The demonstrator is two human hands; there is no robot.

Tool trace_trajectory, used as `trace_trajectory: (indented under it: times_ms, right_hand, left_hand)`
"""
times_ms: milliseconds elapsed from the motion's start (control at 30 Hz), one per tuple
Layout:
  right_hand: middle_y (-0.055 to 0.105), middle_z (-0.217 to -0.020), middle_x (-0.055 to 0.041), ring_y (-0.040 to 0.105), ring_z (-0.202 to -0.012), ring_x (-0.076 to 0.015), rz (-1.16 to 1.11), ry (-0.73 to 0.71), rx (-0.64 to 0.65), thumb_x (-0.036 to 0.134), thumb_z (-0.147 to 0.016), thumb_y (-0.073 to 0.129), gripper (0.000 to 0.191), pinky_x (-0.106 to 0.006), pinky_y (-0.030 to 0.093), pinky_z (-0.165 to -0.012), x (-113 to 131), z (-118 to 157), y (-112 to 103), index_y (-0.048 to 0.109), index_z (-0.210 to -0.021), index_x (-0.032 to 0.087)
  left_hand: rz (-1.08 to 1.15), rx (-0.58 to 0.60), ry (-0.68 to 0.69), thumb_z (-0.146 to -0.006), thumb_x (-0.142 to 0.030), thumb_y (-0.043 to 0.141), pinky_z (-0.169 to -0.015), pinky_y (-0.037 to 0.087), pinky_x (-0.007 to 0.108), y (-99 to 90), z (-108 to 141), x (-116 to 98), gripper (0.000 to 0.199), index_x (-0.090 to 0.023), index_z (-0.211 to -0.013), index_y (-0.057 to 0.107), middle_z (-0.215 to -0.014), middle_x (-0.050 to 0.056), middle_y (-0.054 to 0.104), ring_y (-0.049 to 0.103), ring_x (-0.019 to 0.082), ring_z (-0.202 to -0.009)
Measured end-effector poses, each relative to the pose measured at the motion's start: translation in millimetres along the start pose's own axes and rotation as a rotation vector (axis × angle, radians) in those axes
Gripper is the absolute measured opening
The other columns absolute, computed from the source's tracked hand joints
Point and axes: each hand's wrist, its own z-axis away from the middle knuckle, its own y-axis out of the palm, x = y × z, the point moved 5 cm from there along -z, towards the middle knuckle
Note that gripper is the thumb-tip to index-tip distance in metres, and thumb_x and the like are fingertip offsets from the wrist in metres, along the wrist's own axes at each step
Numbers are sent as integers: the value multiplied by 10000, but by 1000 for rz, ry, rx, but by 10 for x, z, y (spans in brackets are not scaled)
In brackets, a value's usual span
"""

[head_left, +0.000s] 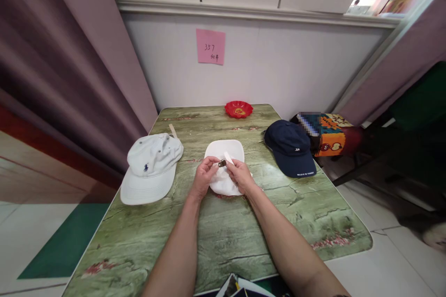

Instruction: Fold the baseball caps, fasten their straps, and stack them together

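A white cap [228, 187] lies in the middle of the table, its brim pointing away from me. Over it, my left hand [205, 174] pinches the cap's strap near a small dark metal buckle [222, 163]. From the other side my right hand [241, 174] pinches the strap close to the same buckle. A pale strap end [228, 157] sticks up between the hands. To the left sits a light grey cap [151, 164] with a small navy emblem, its own strap sticking up at the back. A navy cap [291, 148] with white lettering rests on the right.
A red scalloped dish [239, 109] stands at the table's far edge by the wall. On the wall hangs a pink note [211, 46]. The green wood-patterned table [237, 236] has curtains at both sides. Patterned fabric [331, 134] is beyond the right edge.
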Motion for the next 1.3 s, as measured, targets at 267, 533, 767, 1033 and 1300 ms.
trace_trajectory:
  times_ms: [267, 533, 767, 1033, 1300]
  right_hand:
    - [401, -459, 97, 277, -409, -63, 107, -56, -161, 530, -671, 723, 391, -220, 200, -407, -91, -32, -89, 633, -787, 167]
    - [516, -525, 53, 392, -488, -94, 165, -143, -220, 501, -694, 689, 354, -218, 306, -472, -93, -42, -136, 660, -773, 158]
    - [559, -613, 38, 417, -551, -100, 106, -195, -176, 461, -694, 717, 333, -219, 329, -512, -49, 6, -82, 668, -807, 151]
    - [436, -539, 71, 261, -422, -61, -42, -180, -110, 598, -799, 592, 424, -208, 185, -408, -82, 1, -88, 626, -873, 182]
    - [415, -514, 77, 305, -454, -72, 83, -281, -77, 527, -781, 651, 349, -209, 227, -445, -44, 24, -47, 626, -826, 182]
  left_hand:
    - [-577, -70, 311, -805, -182, 562, -910, 459, 350, 90, 53, -180, 197, -177, -988, 633, -979, 59, 663, 610, 208, -954]
    - [-907, -60, 545, -824, -230, 640, -927, 449, 374, 236, 128, -321, 284, -190, -1104, 615, -1052, 78, 670, 608, 222, -999]
    - [-1198, -192, 663, -848, -238, 639, -890, 426, 396, 284, 215, -418, 177, -211, -1013, 698, -1047, 100, 673, 584, 259, -1003]
    - [-619, -267, 386, -820, -303, 673, -755, 516, 304, 52, 111, -254, 224, -196, -1016, 690, -959, 66, 681, 634, 180, -816]
    - [-131, -162, 62, -741, -329, 736, -750, 525, 282, -90, 16, -15, 338, -174, -1038, 689, -977, 61, 712, 645, 160, -824]
